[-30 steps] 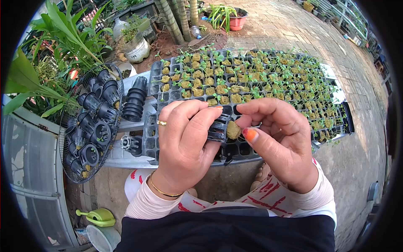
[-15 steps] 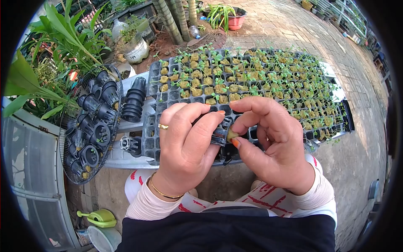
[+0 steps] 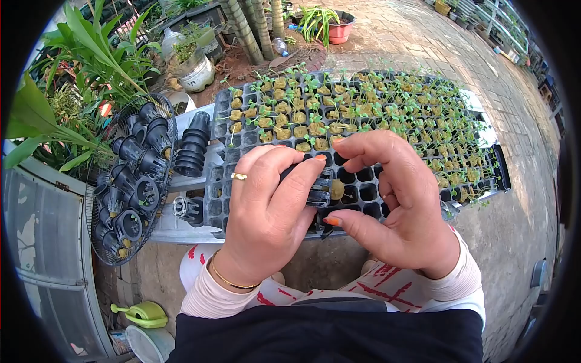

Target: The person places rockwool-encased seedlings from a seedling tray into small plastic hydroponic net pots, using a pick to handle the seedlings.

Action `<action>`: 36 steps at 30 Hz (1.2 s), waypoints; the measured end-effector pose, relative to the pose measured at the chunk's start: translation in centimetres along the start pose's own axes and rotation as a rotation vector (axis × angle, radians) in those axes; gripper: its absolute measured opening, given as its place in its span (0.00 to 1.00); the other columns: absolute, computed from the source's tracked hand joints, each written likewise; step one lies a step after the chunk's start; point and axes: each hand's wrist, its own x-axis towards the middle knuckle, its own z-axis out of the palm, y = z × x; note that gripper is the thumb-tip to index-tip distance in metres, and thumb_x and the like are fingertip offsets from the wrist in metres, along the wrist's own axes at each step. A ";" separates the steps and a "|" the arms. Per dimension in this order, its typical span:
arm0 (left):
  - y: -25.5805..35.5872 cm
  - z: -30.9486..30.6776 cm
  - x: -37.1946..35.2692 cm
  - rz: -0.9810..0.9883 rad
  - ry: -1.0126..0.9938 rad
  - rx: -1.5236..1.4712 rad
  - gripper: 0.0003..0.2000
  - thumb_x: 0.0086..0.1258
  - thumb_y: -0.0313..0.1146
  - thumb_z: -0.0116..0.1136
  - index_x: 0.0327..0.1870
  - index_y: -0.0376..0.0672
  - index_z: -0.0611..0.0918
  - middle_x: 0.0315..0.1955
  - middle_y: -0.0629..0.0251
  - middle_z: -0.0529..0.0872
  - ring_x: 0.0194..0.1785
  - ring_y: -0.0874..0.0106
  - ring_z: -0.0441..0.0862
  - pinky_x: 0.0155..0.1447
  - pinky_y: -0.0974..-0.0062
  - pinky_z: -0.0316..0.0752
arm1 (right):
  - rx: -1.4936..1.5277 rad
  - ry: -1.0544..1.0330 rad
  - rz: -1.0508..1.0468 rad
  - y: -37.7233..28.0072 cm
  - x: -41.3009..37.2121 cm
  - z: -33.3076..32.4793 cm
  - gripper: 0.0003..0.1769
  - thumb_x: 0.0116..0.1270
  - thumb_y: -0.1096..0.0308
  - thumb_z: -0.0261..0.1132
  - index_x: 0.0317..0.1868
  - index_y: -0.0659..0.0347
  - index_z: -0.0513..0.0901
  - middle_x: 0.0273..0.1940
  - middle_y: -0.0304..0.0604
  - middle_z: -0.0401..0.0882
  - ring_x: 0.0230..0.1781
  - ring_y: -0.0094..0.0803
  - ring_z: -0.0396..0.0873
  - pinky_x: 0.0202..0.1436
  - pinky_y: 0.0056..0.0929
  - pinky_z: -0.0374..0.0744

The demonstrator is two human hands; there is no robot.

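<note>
A black net cup (image 3: 319, 193) lies sideways in my left hand (image 3: 266, 209), whose fingers are wrapped round it. From the cup's slotted bottom, on the right, pokes a yellowish sponge plug (image 3: 337, 189). My right hand (image 3: 396, 206) is just right of the plug, thumb and fingers spread apart, holding nothing. Beneath both hands is the black seedling tray (image 3: 242, 140), with many sponge plugs and green seedlings (image 3: 363, 109) in its cells. The cells nearest my hands show no plugs. Most of the cup is hidden behind my left fingers.
A wire basket (image 3: 172, 139) of net cups, several with sponge plugs, stands at left. Beside it are a stack of net cups (image 3: 193, 145) and a single net cup (image 3: 189, 209) on the metal table (image 3: 181, 235). A green watering can (image 3: 142, 314) is on the ground at lower left.
My right thumb and fingers have let go of the sponge plug and spread apart, the thumb moving down and the fingers up. The left hand keeps hold of the net cup.
</note>
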 end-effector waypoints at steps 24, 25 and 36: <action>0.0 0.5 0.0 -0.786 0.093 -1.658 0.25 0.67 0.38 0.58 0.61 0.35 0.67 0.55 0.51 0.76 0.61 0.59 0.73 0.64 0.57 0.68 | 1.059 0.130 0.599 0.3 0.1 0.2 0.11 0.61 0.77 0.65 0.43 0.66 0.75 0.42 0.46 0.81 0.37 0.22 0.79 0.36 0.15 0.77; -0.1 0.6 0.0 -0.786 0.093 -1.659 0.25 0.67 0.38 0.58 0.61 0.35 0.67 0.55 0.51 0.76 0.61 0.59 0.73 0.64 0.57 0.68 | 1.058 0.131 0.599 0.4 0.0 0.3 0.11 0.61 0.77 0.65 0.43 0.66 0.75 0.42 0.46 0.81 0.37 0.22 0.79 0.36 0.15 0.77; 0.4 1.2 0.1 -0.891 0.150 -1.764 0.19 0.65 0.32 0.62 0.54 0.36 0.73 0.46 0.60 0.80 0.51 0.70 0.78 0.55 0.67 0.72 | 1.037 0.172 0.523 0.8 -0.8 1.7 0.10 0.59 0.81 0.66 0.40 0.67 0.76 0.39 0.41 0.81 0.38 0.21 0.79 0.43 0.18 0.78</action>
